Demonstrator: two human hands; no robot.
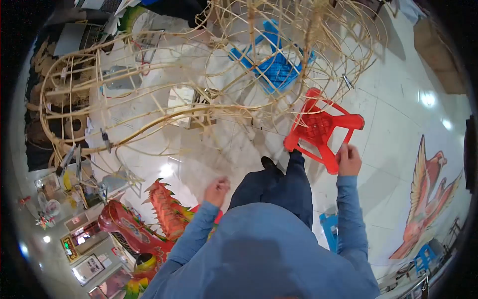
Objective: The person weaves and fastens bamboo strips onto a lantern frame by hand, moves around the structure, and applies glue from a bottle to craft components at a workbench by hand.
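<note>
The person's left hand hangs just beside the lap, fingers curled; whether it holds anything, I cannot tell. The right hand, its fingers bent inward, is at the near right side of a red stool; whether it grips the stool or only overlaps it in view is unclear. The stool is on the pale tiled floor, just ahead of the person's feet, its legs splayed outward. Beyond it, a blue stool shows through a large frame of bent, tied canes, which spans most of the far half of the view. A dark clip sits on the frame's near edge, towards the left. At lower left are red dragon figures; to the right, a winged bird picture with spread feathers.
</note>
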